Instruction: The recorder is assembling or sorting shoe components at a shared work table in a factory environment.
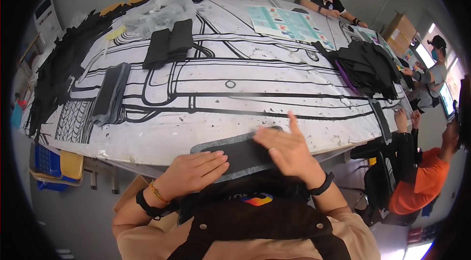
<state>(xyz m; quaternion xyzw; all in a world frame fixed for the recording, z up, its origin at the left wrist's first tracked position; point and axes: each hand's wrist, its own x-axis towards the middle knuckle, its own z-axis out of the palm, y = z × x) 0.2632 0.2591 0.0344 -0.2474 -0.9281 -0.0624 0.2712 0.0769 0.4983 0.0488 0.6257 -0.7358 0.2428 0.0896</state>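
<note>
At the table's near edge lies a long, round-ended fabric piece [245, 156], black in the middle with a lighter grey border. My left hand [197, 174] rests flat on its left end, fingers stretched out side by side. Over the right end is my right hand [288, 151], fingers extended and thumb apart, its fingertips slightly blurred. Whether the right palm presses on the fabric or hovers just above it I cannot tell. Both hands are open, and neither grips the piece.
Beyond my hands are a grey-black stack of strips [112, 93], two black fabric piles [169, 44] and a crumpled clear plastic bag [162, 14]. Black cloth scraps [64, 78] line the left edge. More black pieces [365, 68] lie right. Several people work around the table [221, 81].
</note>
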